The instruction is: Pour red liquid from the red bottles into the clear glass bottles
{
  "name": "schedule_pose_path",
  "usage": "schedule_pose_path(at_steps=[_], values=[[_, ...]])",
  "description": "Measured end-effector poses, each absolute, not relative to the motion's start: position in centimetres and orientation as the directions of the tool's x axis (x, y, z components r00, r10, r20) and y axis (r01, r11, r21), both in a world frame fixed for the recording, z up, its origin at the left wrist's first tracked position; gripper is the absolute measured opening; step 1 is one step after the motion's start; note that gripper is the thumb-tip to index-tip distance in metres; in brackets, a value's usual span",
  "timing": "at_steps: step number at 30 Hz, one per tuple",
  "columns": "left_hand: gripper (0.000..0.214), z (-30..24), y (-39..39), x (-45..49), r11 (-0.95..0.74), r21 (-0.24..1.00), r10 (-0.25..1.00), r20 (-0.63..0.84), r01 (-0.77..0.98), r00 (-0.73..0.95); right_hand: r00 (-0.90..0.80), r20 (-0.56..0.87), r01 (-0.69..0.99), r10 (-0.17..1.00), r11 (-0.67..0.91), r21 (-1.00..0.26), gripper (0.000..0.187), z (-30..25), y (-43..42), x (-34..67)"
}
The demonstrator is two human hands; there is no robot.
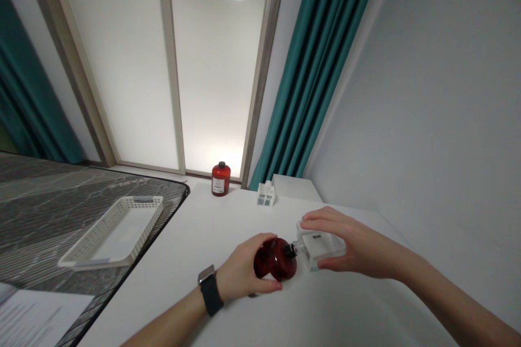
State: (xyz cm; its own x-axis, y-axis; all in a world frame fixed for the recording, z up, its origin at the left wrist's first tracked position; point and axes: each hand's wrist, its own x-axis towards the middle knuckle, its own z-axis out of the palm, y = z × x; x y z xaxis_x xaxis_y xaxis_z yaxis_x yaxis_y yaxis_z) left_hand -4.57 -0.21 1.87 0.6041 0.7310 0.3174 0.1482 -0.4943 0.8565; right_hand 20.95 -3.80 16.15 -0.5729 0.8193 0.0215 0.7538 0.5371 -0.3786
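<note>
My left hand (pixel 240 271) is closed round a dark red rounded bottle (pixel 277 258) lying on the white table (pixel 195 238); a dark watch sits on that wrist. My right hand (pixel 350 244) grips a clear square glass bottle (pixel 319 246) just to the right of it. The clear bottle's small dark neck points at the red bottle and the two nearly touch. Both bottles rest low on the table surface, near its middle.
A red bottle with a black cap (pixel 220 179) stands at the table's far edge, a small clear bottle (pixel 266 193) and a white box (pixel 295 187) to its right. A white plastic basket (pixel 118 230) sits on a grey striped surface at left. Papers (pixel 32 317) lie bottom left.
</note>
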Motion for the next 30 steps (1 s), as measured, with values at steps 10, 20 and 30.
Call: schedule_pose_path(at_steps=[10, 20, 30], values=[[0.08, 2.0, -0.3, -4.5, -0.482, 0.864, 0.731, 0.306, 0.145, 0.61, -0.575, 0.007, 0.756, 0.818, 0.535, -0.377, 0.061, 16.8, -3.8, 20.7], [0.079, 1.5, -0.4, -4.3, -0.459, 0.882, 0.729, 0.307, 0.104, 0.612, -0.579, -0.033, 0.766, 0.815, 0.53, -0.365, 0.062, 17.2, -3.8, 20.5], [0.08, 1.5, -0.6, -4.1, -0.446, 0.893, 0.716, 0.32, 0.054, 0.62, -0.57, -0.062, 0.78, 0.819, 0.516, -0.355, 0.062, 18.0, -4.0, 20.0]])
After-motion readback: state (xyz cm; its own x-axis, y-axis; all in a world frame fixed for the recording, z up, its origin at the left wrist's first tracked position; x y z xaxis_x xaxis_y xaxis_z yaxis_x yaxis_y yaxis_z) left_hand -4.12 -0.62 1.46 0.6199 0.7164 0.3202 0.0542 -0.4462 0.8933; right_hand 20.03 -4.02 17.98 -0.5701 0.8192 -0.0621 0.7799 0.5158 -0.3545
